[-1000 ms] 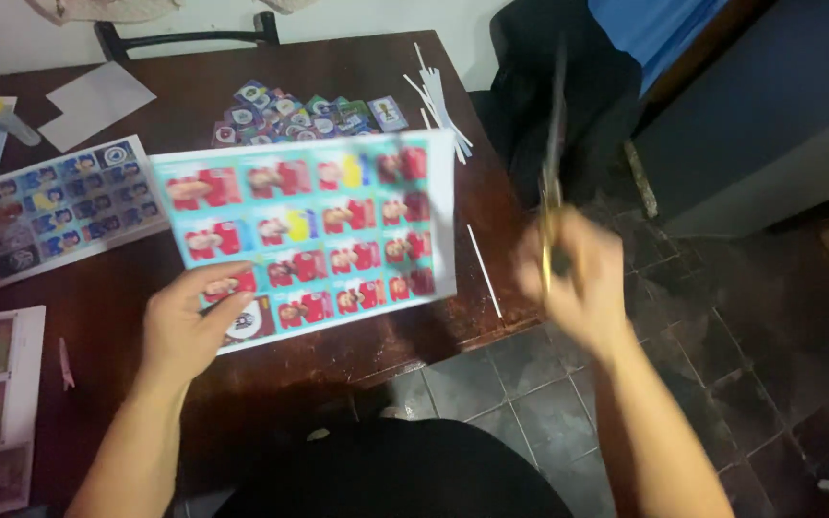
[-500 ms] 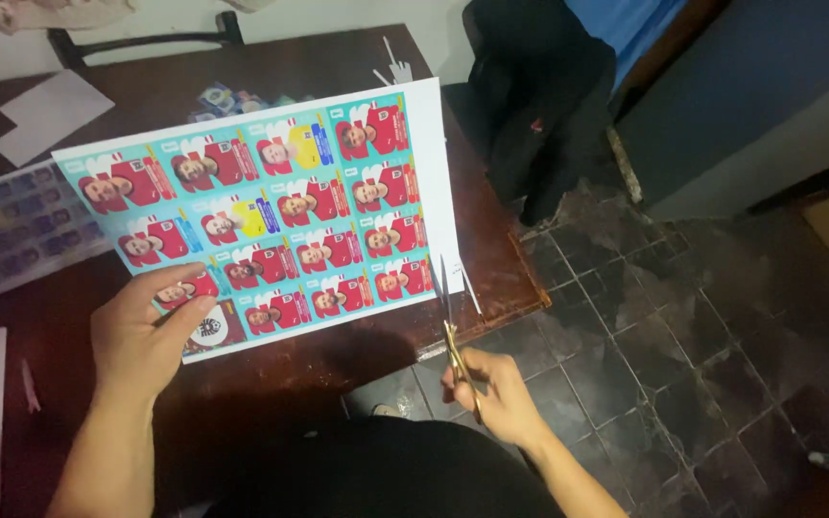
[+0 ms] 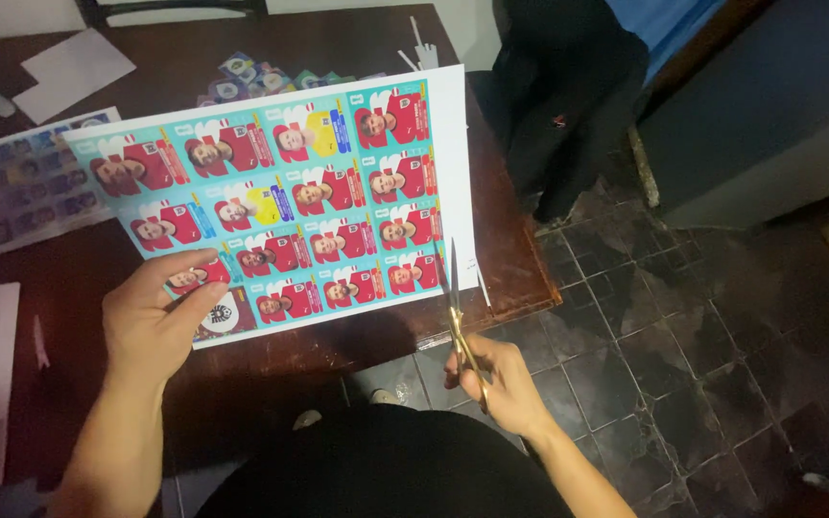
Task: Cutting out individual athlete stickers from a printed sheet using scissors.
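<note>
Left hand (image 3: 153,321) pinches the lower left corner of the sticker sheet (image 3: 285,206), raised over the tabletop (image 3: 242,360); right hand (image 3: 499,384) grips scissors (image 3: 455,297), blades at the sheet's lower right edge.

Home room: dark wooden counter (image 3: 271,369), worn tiled floor (image 3: 683,364), chair (image 3: 175,10) at far side, dark bag (image 3: 568,105) right.

bare dark table (image 3: 271,369) lies open under the held sheet (image 3: 280,201); printed sheets (image 3: 11,187) and paper strips (image 3: 419,48) crowd the far side.
</note>
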